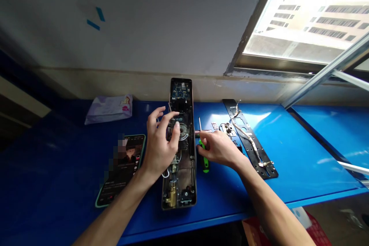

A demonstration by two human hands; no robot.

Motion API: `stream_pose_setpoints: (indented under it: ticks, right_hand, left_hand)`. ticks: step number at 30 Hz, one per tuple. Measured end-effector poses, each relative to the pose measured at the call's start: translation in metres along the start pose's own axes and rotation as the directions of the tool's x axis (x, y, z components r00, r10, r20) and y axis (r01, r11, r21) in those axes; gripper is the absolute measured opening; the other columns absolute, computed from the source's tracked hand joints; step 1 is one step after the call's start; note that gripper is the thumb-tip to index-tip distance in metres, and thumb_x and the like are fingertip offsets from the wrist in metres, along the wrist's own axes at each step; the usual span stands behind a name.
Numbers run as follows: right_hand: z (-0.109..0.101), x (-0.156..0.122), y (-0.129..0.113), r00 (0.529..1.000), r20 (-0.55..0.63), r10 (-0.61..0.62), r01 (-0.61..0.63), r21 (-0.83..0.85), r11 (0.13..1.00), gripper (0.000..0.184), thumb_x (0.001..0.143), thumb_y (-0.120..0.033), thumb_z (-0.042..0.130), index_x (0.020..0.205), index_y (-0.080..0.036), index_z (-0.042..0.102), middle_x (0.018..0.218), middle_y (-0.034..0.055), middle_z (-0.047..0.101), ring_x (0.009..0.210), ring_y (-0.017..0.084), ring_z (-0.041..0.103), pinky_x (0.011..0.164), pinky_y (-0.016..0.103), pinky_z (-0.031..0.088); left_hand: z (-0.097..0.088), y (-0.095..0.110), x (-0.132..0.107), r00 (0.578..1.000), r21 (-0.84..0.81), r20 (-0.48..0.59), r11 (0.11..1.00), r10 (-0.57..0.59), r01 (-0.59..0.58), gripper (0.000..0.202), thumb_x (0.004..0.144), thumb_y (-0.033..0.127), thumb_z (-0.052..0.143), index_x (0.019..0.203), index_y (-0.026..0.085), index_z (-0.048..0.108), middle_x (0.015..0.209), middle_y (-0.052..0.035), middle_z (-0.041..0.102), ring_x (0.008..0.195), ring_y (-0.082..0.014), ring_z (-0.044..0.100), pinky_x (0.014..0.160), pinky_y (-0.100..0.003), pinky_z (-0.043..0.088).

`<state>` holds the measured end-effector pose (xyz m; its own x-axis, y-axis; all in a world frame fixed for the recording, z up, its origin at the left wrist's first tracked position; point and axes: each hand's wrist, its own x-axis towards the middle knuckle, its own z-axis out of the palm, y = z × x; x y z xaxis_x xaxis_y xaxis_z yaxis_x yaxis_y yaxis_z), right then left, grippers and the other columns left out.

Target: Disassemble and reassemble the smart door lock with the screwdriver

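Left hand (160, 138): part-open over the middle of the long housing, thumb and forefinger spread apart; it seems to grasp nothing, and whether the fingertips touch is unclear.
Right hand (220, 148): fingers curled at the housing's other side, over the screwdriver; I cannot tell if it has hold of anything.
Housing (188, 177): open-topped, below the left hand and just beside the right.
White wire (165, 175): a loop just below the left hand – best kept from snagging, with light fingertips near the circuit board (180, 93) beyond that hand.
Screwdriver (205, 165): green and black, partly hidden by the right hand.
Phone (134, 159): beside the left wrist, likely easy to knock.
Packet (109, 109): beyond the phone, left of the left hand.
Plate (257, 145): black, with a cable on it, right of the right hand – small parts (229, 128) sit between.
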<state>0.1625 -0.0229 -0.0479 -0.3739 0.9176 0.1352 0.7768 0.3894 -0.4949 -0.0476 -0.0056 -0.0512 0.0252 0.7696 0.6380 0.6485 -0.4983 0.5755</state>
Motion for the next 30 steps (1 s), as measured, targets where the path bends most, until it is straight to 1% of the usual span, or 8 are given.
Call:
stream_pose_setpoints:
  ticks: [4,8,11,14,18,21,24,30]
  right_hand:
    - [-0.002,0.000,0.001,0.998,-0.056,0.038,-0.034,0.074,0.997,0.014,0.075,-0.011,0.064,0.077,-0.023,0.059,0.057,-0.0078,0.056,0.048,0.009,0.045,0.053,0.023,0.033]
    - [-0.012,-0.002,0.005,0.973,-0.219,0.068,-0.035,0.152,0.988,0.016,0.083,-0.020,0.064,0.078,-0.025,0.050,0.055,-0.0098,0.052,0.047,0.008,0.043,0.052,0.022,0.035]
    - [-0.019,-0.003,0.010,0.930,-0.357,0.086,-0.028,0.166,0.986,0.016,0.086,-0.028,0.065,0.082,-0.025,0.050,0.059,-0.0080,0.056,0.050,0.009,0.046,0.054,0.023,0.038]
    - [-0.022,-0.002,0.016,0.879,-0.466,0.102,-0.025,0.168,0.985,0.017,0.088,-0.032,0.068,0.085,-0.026,0.053,0.064,-0.0060,0.062,0.055,0.011,0.053,0.058,0.024,0.042]
    - [-0.027,-0.002,0.024,0.810,-0.575,0.119,-0.019,0.177,0.984,0.018,0.089,-0.036,0.070,0.088,-0.026,0.054,0.065,-0.0058,0.064,0.057,0.012,0.056,0.061,0.025,0.047]
    - [-0.031,-0.002,0.028,0.775,-0.619,0.127,-0.017,0.181,0.983,0.019,0.089,-0.036,0.071,0.088,-0.026,0.055,0.063,-0.0063,0.063,0.056,0.012,0.055,0.062,0.026,0.048]
    - [-0.035,-0.003,0.030,0.762,-0.634,0.133,-0.013,0.190,0.982,0.019,0.088,-0.037,0.073,0.088,-0.026,0.057,0.063,-0.0061,0.063,0.054,0.012,0.054,0.060,0.026,0.047]
    - [-0.040,-0.004,0.032,0.794,-0.594,0.132,-0.003,0.213,0.977,0.019,0.089,-0.040,0.075,0.097,-0.026,0.065,0.070,-0.0030,0.070,0.059,0.013,0.061,0.062,0.027,0.051]
  left_hand:
    - [0.006,-0.009,0.001,0.992,-0.149,0.018,0.981,-0.126,0.127,0.034,0.107,0.028,0.046,0.137,0.022,0.061,0.146,-0.0139,0.058,0.141,-0.0271,0.055,0.119,-0.047,0.047]
    - [0.010,-0.015,0.000,0.962,-0.297,0.086,0.915,-0.258,0.272,0.045,0.106,0.033,0.049,0.149,0.022,0.051,0.147,-0.0136,0.062,0.131,-0.0260,0.064,0.109,-0.042,0.055]
    - [0.008,-0.014,0.001,0.941,-0.300,0.151,0.894,-0.302,0.334,0.051,0.106,0.035,0.048,0.155,0.022,0.048,0.117,-0.0098,0.075,0.102,-0.0228,0.074,0.092,-0.037,0.060]
    - [0.003,-0.010,0.003,0.935,-0.233,0.182,0.911,-0.303,0.341,0.052,0.106,0.034,0.047,0.156,0.022,0.050,0.084,-0.0024,0.071,0.076,-0.0190,0.070,0.077,-0.032,0.058]
    - [-0.005,-0.006,0.002,0.936,-0.175,0.197,0.929,-0.293,0.327,0.053,0.106,0.034,0.045,0.157,0.023,0.050,0.073,0.0016,0.065,0.055,-0.0137,0.055,0.062,-0.028,0.051]
    - [-0.010,-0.004,-0.002,0.940,-0.159,0.186,0.935,-0.286,0.316,0.052,0.105,0.033,0.044,0.156,0.021,0.052,0.070,0.0028,0.061,0.052,-0.0132,0.049,0.058,-0.027,0.047]
    - [-0.014,-0.002,-0.008,0.942,-0.167,0.181,0.935,-0.283,0.313,0.050,0.105,0.032,0.043,0.153,0.019,0.054,0.075,0.0014,0.064,0.055,-0.0138,0.052,0.061,-0.028,0.047]
    - [-0.020,0.006,-0.020,0.922,-0.173,0.183,0.912,-0.342,0.372,0.048,0.106,0.032,0.044,0.153,0.023,0.052,0.085,-0.0016,0.067,0.067,-0.0167,0.062,0.072,-0.033,0.054]
